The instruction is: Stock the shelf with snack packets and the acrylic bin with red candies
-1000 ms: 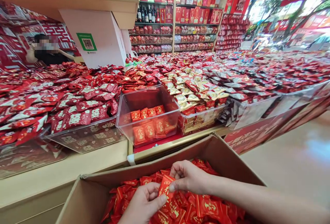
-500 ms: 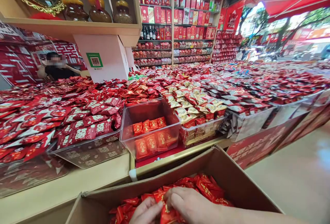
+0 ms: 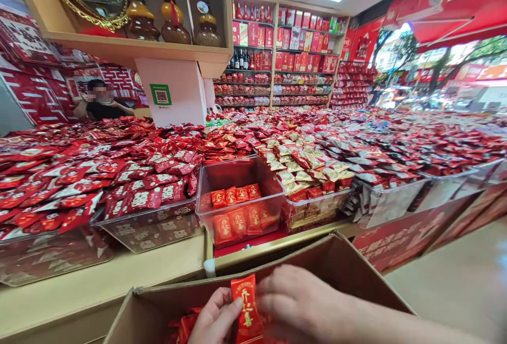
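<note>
My left hand (image 3: 217, 316) pinches a red candy packet (image 3: 246, 307) with gold lettering, its thumb lying across the front. Close against the packet's right side is my right hand (image 3: 301, 301), smeared by motion, so its fingers are hard to read. Both hands are over an open cardboard box (image 3: 336, 259), where more red packets (image 3: 186, 328) show at the lower left. Beyond the box stands a clear plastic bin (image 3: 206, 196), partly filled with matching packets (image 3: 237, 217) standing in rows.
Bins heaped with wrapped sweets flank it: dark red packets (image 3: 158, 191) left, cream-and-red ones (image 3: 304, 164) right. A gold-edged counter rim (image 3: 277, 241) runs behind the box. A white pillar (image 3: 174, 90) bears a QR code. A person (image 3: 101, 103) sits at the back left.
My left hand has lifted a packet upright out of the pile in the box. My right hand has risen too and is now blurred. The view has tilted slightly.
</note>
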`<state>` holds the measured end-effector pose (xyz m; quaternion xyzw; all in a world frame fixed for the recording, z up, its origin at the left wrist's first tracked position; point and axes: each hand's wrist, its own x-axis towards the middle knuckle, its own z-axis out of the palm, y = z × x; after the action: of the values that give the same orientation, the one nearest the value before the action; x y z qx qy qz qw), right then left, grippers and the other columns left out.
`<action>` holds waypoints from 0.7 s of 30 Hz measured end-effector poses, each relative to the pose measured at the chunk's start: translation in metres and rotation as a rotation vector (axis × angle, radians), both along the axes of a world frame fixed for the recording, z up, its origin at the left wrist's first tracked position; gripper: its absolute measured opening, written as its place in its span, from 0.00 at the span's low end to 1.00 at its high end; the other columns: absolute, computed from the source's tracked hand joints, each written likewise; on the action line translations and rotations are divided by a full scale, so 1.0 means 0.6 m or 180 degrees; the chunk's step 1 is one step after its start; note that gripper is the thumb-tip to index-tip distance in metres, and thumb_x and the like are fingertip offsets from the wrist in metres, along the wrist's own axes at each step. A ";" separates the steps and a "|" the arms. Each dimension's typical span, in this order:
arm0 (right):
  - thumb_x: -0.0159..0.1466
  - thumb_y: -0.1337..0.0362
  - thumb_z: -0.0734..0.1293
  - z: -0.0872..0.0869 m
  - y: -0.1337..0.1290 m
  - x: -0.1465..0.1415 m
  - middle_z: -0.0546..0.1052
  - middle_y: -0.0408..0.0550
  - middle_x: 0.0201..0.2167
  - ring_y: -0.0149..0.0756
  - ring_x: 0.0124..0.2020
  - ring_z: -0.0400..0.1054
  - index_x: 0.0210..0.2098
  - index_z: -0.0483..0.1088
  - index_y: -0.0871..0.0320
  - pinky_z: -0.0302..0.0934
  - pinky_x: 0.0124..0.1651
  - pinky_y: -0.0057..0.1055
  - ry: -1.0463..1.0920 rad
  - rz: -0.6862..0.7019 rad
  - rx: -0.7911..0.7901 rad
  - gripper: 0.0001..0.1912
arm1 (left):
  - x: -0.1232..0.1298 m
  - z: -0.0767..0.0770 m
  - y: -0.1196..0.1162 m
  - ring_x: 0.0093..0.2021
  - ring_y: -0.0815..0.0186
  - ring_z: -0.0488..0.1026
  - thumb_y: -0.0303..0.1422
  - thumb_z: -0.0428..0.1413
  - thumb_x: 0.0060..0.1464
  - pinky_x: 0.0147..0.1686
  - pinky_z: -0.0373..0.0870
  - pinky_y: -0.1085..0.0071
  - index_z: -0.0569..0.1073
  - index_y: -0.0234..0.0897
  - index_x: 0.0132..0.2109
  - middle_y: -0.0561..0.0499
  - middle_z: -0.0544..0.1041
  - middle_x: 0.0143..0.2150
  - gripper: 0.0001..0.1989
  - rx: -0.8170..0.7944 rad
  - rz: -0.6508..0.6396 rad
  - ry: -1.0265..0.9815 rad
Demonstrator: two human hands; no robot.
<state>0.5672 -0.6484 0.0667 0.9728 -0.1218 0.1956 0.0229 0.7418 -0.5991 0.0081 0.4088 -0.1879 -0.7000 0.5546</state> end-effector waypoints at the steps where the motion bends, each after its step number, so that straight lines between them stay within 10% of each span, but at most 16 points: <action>1: 0.64 0.63 0.55 0.031 -0.012 0.001 0.72 0.49 0.39 0.31 0.36 0.63 0.39 0.67 0.59 0.57 0.38 0.26 -0.0187 -0.0104 0.0139 0.12 | 0.002 0.000 -0.001 0.26 0.66 0.73 0.33 0.65 0.33 0.32 0.66 0.71 0.70 0.34 0.27 0.54 0.75 0.21 0.13 0.0004 0.0038 -0.0043; 8: 0.59 0.68 0.59 0.187 -0.196 0.074 0.73 0.48 0.35 0.33 0.36 0.65 0.40 0.71 0.62 0.57 0.40 0.27 0.0471 -0.1552 0.0750 0.13 | 0.010 -0.021 -0.006 0.23 0.71 0.69 0.34 0.65 0.33 0.28 0.64 0.74 0.69 0.34 0.27 0.54 0.74 0.21 0.13 0.0005 -0.0072 -0.0249; 13: 0.50 0.72 0.64 0.160 -0.282 0.127 0.75 0.47 0.30 0.33 0.27 0.66 0.43 0.71 0.63 0.58 0.31 0.27 0.2248 -0.1611 0.1523 0.20 | 0.016 -0.046 -0.010 0.23 0.71 0.68 0.38 0.64 0.33 0.28 0.63 0.73 0.69 0.34 0.27 0.53 0.73 0.21 0.15 -0.0115 -0.0137 -0.0436; 21: 0.45 0.67 0.69 0.117 -0.297 0.162 0.71 0.47 0.18 0.37 0.25 0.65 0.28 0.74 0.69 0.58 0.30 0.31 0.3036 -0.1574 0.1601 0.12 | 0.011 -0.038 -0.008 0.23 0.70 0.67 0.42 0.64 0.30 0.28 0.62 0.73 0.69 0.35 0.26 0.54 0.73 0.21 0.19 -0.0221 -0.0206 -0.0710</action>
<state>0.6644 -0.8267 0.1370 0.8716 -0.3636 -0.3093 -0.1112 0.7481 -0.6040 -0.0146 0.4584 -0.2856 -0.6608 0.5212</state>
